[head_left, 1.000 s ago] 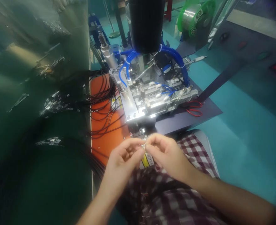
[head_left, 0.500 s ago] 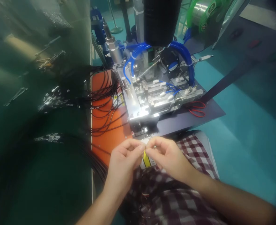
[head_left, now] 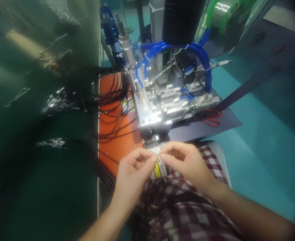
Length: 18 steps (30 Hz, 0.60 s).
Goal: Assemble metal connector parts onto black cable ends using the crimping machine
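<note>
My left hand (head_left: 133, 172) pinches with thumb and index finger pressed together in front of the machine. Close beside it, my right hand (head_left: 191, 162) makes a similar pinch, the two sets of fingertips almost meeting. Whatever lies between the fingers is too small to name. Just behind and below the fingertips shows a yellow and white label (head_left: 158, 170) with printed characters. Past the hands stands a metal machine (head_left: 162, 110) with clamps and blue air hoses (head_left: 201, 57).
Black cables (head_left: 112, 117) with shiny ends spread over an orange plate (head_left: 122, 130) and the dark green surface (head_left: 62, 187) at left. A red cord loop (head_left: 212, 120) lies right of the machine. A green wire spool (head_left: 222, 15) hangs at upper right.
My right hand has shifted slightly right, so the fingertips sit a little farther apart and more of the label shows. Both hands stay pinched. The view has shifted slightly.
</note>
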Available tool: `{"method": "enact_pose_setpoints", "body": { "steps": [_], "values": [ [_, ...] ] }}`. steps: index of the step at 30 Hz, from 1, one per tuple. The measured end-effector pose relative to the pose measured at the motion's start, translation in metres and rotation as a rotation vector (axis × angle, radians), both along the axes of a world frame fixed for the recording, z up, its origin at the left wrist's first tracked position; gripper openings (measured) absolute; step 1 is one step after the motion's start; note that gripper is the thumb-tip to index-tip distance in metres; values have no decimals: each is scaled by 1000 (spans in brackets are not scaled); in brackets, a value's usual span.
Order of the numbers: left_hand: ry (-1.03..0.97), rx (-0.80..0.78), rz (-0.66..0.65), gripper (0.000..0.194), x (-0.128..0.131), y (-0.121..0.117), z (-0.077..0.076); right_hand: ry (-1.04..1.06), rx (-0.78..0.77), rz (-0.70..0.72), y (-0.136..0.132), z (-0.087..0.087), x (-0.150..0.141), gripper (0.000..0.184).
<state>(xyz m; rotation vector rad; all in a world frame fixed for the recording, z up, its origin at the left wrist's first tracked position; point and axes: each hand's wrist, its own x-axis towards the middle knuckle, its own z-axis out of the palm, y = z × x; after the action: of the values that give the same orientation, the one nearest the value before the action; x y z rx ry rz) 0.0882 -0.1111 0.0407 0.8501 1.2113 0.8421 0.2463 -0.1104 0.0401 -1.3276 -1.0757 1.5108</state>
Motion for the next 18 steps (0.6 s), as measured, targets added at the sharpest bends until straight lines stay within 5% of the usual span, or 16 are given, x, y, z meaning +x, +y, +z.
{"method": "enact_pose_setpoints", "body": {
  "steps": [8,18],
  "values": [
    [-7,12,-41,23,-3,1,-1,245,-177,120,2,-1,3,14],
    [-39,-12,-47,24,-6,1,-1,323,-163,123,-2,-7,3,13]
  ]
}}
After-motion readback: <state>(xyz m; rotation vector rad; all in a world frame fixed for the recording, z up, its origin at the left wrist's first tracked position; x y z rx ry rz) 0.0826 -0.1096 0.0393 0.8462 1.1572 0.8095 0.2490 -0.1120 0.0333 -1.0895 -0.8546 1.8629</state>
